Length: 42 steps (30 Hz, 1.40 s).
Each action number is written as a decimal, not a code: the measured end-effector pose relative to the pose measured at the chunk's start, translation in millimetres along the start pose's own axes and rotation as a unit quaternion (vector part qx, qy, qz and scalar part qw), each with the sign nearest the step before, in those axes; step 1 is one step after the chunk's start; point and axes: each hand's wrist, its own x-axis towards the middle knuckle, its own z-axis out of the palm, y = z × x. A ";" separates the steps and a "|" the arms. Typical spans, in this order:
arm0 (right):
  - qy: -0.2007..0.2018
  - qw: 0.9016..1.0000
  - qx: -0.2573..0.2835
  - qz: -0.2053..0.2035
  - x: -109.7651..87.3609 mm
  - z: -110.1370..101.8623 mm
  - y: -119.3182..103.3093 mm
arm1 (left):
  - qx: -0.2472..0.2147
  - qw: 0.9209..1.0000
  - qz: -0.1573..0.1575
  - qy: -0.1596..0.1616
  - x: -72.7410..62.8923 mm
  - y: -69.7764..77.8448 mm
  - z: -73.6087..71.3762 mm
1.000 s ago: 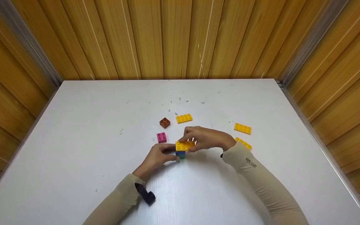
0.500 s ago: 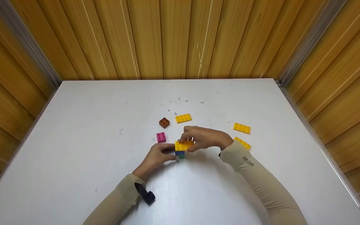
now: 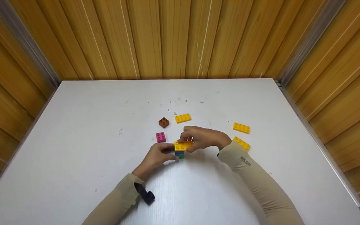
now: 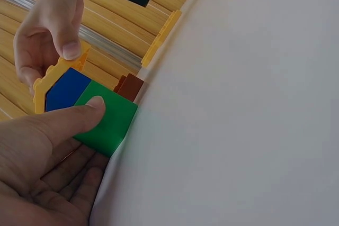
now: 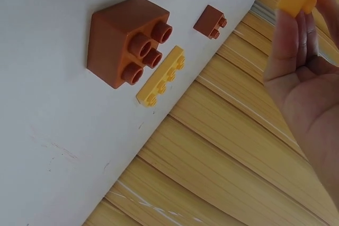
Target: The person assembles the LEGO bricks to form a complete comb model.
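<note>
A small stack stands on the table: a green brick (image 4: 114, 123) at the bottom, a blue brick (image 4: 68, 89) above it, and a flat yellow brick (image 3: 181, 146) on top. My left hand (image 3: 156, 157) pinches the green brick, its thumb lying across the near face in the left wrist view. From the other side, my right hand (image 3: 203, 137) grips the flat yellow brick by its right end, which juts out past the bricks below. The right fingers cover part of the yellow studs.
Behind the stack lie a pink brick (image 3: 160, 137), a brown brick (image 3: 164, 122) and a flat yellow brick (image 3: 183, 118). Two more flat yellow bricks, one farther back (image 3: 241, 128), one nearer (image 3: 242, 143), are by the right sleeve. Another brown brick (image 5: 127, 41) looms large in the right wrist view.
Both hands keep the same hold on the stack and the flat yellow brick. Only the head view has shifted very slightly.
</note>
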 end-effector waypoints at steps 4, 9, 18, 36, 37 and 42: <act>0.000 1.000 -0.001 0.002 0.6 0.0 0.1 | -0.001 1.000 0.005 -0.004 -1.0 0.9 -0.3; -0.003 1.000 -0.012 0.005 1.0 0.2 -0.4 | 0.000 1.000 0.006 -0.007 -1.4 2.0 -0.8; -0.010 1.000 -0.022 0.006 -0.6 1.3 0.2 | 0.013 1.000 -0.013 -0.004 0.0 0.1 0.6; 0.001 1.000 -0.013 -0.012 -1.9 2.5 4.6 | 0.023 1.000 -0.011 0.008 0.1 0.3 0.2; 0.001 1.000 -0.010 -0.011 -2.1 2.7 5.1 | 0.024 1.000 -0.010 0.007 0.3 0.3 0.1; -0.002 1.000 0.008 -0.002 -3.2 2.0 6.3 | 0.022 1.000 -0.013 0.005 0.1 0.9 -0.4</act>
